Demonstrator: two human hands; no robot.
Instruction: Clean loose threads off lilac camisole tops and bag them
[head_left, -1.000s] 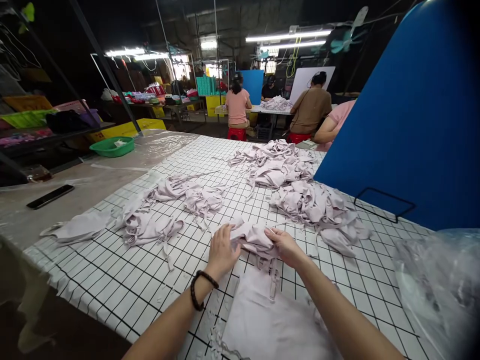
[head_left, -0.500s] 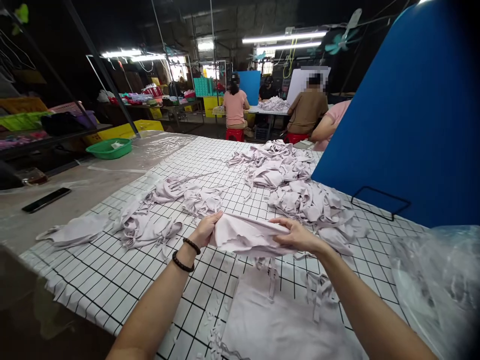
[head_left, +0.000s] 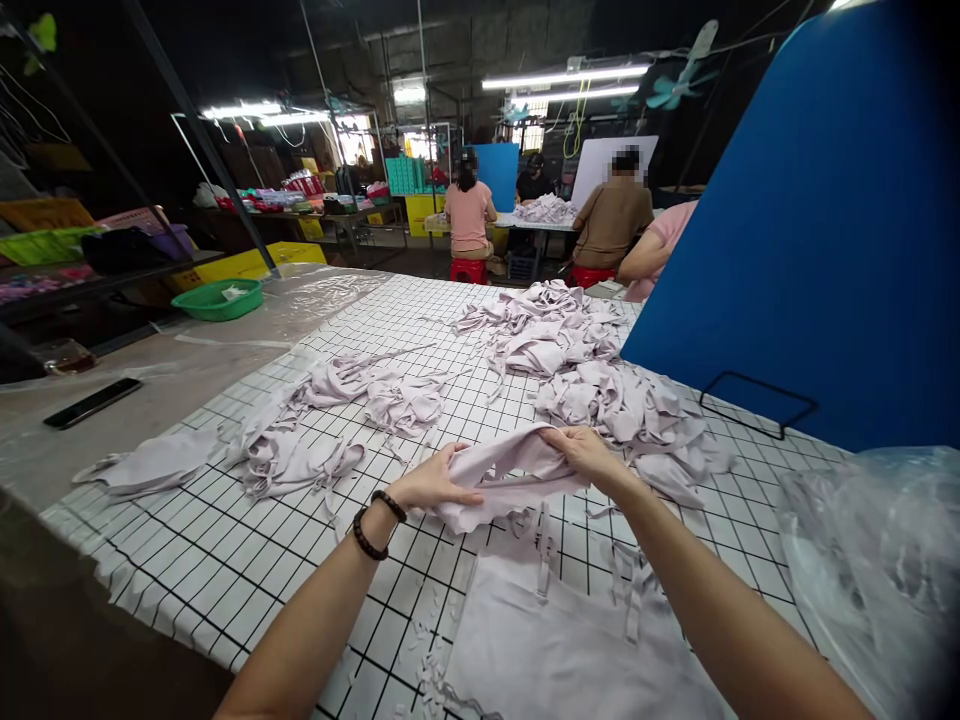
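In the head view, the pale cloth (head_left: 525,487), which was pulled wide between both hands half a second earlier, had slackened into an open fold, so its shape was less flat. The right hand (head_left: 592,455) pinched its far edge; the left hand (head_left: 424,482) had thumb and fingers apart at its left end, and whether it gripped I could not tell. The cloth was just beyond the flat garment (head_left: 555,640) on the near side.

My gridded table (head_left: 247,550), strewn with pale garments

Nearest me on the black-lined white cloth (head_left: 360,300) lies a flat garment (head_left: 562,640), with small scraps (head_left: 431,672) beside it. One crumpled heap (head_left: 274,450) sits to my left, a larger pile (head_left: 622,400) spreads from my right towards the far side. The plastic-covered stretch (head_left: 187,375) on my left bears a phone (head_left: 91,403) and green basket (head_left: 219,302)
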